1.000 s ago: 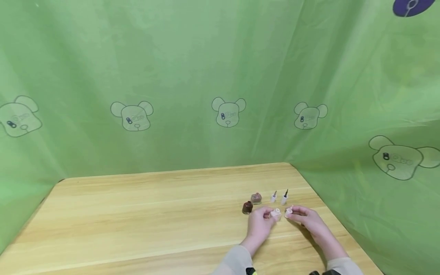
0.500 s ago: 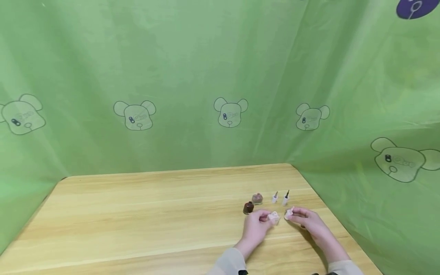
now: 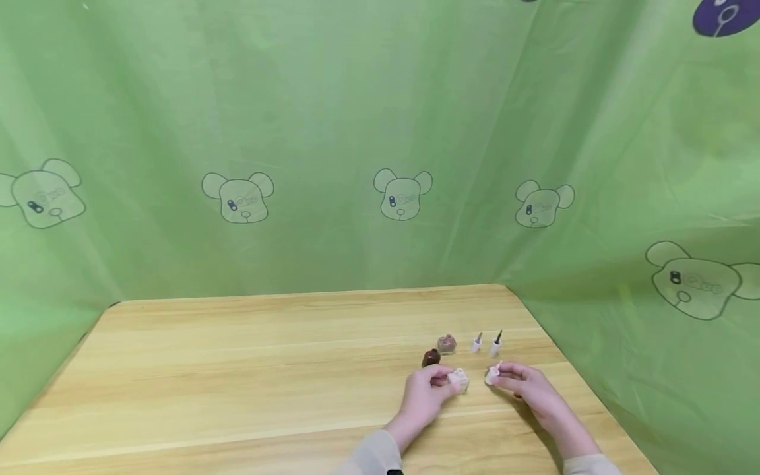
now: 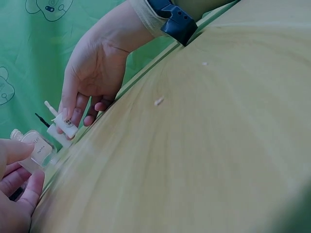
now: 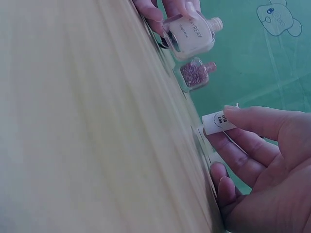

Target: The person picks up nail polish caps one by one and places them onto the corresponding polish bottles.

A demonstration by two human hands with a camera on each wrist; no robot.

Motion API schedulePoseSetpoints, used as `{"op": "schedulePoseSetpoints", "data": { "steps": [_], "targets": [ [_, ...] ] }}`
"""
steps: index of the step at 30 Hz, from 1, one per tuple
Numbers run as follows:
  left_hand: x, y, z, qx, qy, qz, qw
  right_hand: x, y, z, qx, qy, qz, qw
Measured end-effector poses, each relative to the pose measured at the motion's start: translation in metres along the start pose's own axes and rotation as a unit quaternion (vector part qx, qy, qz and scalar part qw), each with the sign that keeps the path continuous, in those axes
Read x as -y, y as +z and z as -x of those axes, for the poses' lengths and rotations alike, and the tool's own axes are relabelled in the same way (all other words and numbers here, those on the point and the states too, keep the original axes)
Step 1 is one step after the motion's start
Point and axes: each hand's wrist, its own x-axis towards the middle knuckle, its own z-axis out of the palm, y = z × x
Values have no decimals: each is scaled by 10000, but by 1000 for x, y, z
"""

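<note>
My left hand (image 3: 424, 399) grips a small square nail polish bottle (image 3: 458, 380) by its sides. The bottle is pale, with printed lettering on its front and an uncapped threaded neck (image 5: 217, 23). To its right, my right hand (image 3: 534, 392) pinches a white nail polish cap (image 5: 216, 123) between thumb and fingers. The cap's pale brush (image 4: 50, 108) points upward, and its closed end is low by the tabletop. Behind the left hand stand a dark red polish bottle (image 3: 430, 357), partly hidden, and a pinkish glitter bottle (image 3: 446, 344), both uncapped.
Two more white brush caps, one (image 3: 477, 344) and a darker-brushed one (image 3: 495, 346), stand brush-up beyond the right hand. Small white bits (image 4: 159, 101) lie on the wooden table (image 3: 237, 369). A green curtain (image 3: 320, 132) encloses the back and sides.
My left hand has moved left and nearer the body with the pale bottle, widening the gap to the cap. My right hand has shifted slightly left, still pinching the cap.
</note>
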Motion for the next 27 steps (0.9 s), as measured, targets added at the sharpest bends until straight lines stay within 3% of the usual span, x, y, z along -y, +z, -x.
{"op": "schedulePoseSetpoints", "data": {
  "steps": [5, 12, 27],
  "targets": [
    [3, -16, 4, 177, 52, -22, 9998, 4, 9, 2, 58, -37, -76, 9999],
    [8, -37, 8, 364, -105, 125, 9992, 11, 21, 7, 229, -75, -231, 9994],
    [12, -89, 16, 390, -234, 85, 9989, 26, 48, 14, 1287, -717, -531, 9877]
  ]
}}
